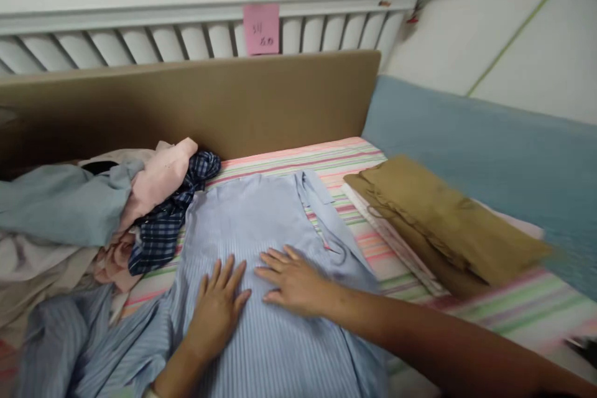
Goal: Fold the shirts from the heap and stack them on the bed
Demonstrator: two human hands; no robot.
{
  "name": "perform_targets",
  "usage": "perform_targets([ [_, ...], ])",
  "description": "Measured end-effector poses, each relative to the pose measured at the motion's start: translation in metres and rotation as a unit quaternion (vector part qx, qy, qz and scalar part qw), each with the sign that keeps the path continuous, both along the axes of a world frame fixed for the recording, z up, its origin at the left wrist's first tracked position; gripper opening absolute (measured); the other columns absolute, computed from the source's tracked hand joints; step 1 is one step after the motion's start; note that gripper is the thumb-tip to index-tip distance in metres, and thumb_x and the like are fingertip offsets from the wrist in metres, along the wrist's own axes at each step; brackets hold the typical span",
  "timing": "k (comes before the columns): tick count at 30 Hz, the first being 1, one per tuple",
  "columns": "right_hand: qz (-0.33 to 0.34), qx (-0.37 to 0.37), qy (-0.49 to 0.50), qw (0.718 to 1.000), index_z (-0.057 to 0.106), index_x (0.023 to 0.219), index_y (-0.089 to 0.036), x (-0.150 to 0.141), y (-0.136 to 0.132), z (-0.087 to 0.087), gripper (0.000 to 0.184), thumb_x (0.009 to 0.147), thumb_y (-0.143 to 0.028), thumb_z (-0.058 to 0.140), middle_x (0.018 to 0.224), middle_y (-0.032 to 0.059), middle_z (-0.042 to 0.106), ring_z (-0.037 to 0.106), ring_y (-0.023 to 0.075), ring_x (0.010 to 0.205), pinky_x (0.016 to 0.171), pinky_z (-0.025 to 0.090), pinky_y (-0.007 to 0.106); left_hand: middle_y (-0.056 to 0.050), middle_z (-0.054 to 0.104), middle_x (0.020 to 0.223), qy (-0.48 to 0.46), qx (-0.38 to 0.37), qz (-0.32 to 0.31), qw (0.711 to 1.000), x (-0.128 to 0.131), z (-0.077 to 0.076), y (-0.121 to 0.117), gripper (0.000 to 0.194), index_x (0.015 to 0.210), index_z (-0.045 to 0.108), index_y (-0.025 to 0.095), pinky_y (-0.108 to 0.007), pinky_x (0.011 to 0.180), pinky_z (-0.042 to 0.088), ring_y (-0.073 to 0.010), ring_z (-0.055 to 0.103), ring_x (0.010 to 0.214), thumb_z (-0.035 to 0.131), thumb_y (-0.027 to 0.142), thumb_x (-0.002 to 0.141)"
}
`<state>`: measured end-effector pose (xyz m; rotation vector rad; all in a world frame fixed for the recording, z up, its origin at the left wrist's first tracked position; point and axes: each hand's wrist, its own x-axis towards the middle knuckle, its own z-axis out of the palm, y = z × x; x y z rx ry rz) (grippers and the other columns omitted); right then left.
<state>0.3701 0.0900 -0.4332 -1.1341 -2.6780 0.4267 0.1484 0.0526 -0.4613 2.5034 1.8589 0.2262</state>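
Observation:
A light blue striped shirt (261,224) lies spread flat on the striped bedsheet (354,161). My left hand (217,308) rests palm down on the shirt's middle, fingers stretched out. My right hand (291,280) lies flat beside it on the shirt, fingers pointing left, almost touching the left hand. Neither hand holds anything.
A heap of unfolded clothes (69,217), with a pink piece and a dark plaid piece (172,217), sits at the left. Folded brown garments (448,224) are stacked at the right. A brown headboard (196,99) and a blue padded side (485,137) bound the bed.

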Motion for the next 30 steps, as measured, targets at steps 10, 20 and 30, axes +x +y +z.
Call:
perform_targets([
  [10, -0.41, 0.046, 0.073, 0.908, 0.058, 0.12, -0.014, 0.125, -0.023, 0.008, 0.039, 0.083, -0.025, 0.049, 0.12, 0.0129, 0.061, 0.055, 0.0224, 0.112, 0.095, 0.042, 0.035, -0.004, 0.03, 0.15, 0.023, 0.064, 0.058, 0.996, -0.004, -0.003, -0.072, 0.051, 0.139, 0.036, 0.03, -0.056, 0.104, 0.031, -0.0313, 0.023, 0.138, 0.037, 0.042, 0.089],
  [20, -0.431, 0.103, 0.114, 0.889, 0.048, 0.129, -0.007, 0.131, -0.047, -0.007, 0.047, 0.083, -0.014, 0.041, 0.12, 0.0201, 0.058, 0.051, 0.0283, 0.114, 0.094, 0.041, 0.043, -0.007, 0.027, 0.151, 0.024, 0.011, 0.073, 0.997, 0.042, 0.019, -0.112, 0.055, 0.142, 0.028, 0.028, -0.059, 0.105, 0.029, -0.0309, 0.021, 0.139, 0.037, 0.043, 0.09],
  [30, -0.053, -0.025, 0.076, 0.995, 0.062, 0.116, -0.024, 0.072, -0.095, -0.007, 0.033, 0.086, -0.027, 0.049, 0.133, 0.0089, 0.053, 0.044, 0.0235, 0.126, 0.105, 0.03, 0.048, -0.01, 0.032, 0.148, 0.034, -0.022, 0.013, 0.999, 0.078, 0.014, -0.136, 0.055, 0.14, 0.033, 0.025, -0.06, 0.104, 0.031, -0.031, 0.023, 0.138, 0.043, 0.041, 0.088],
])
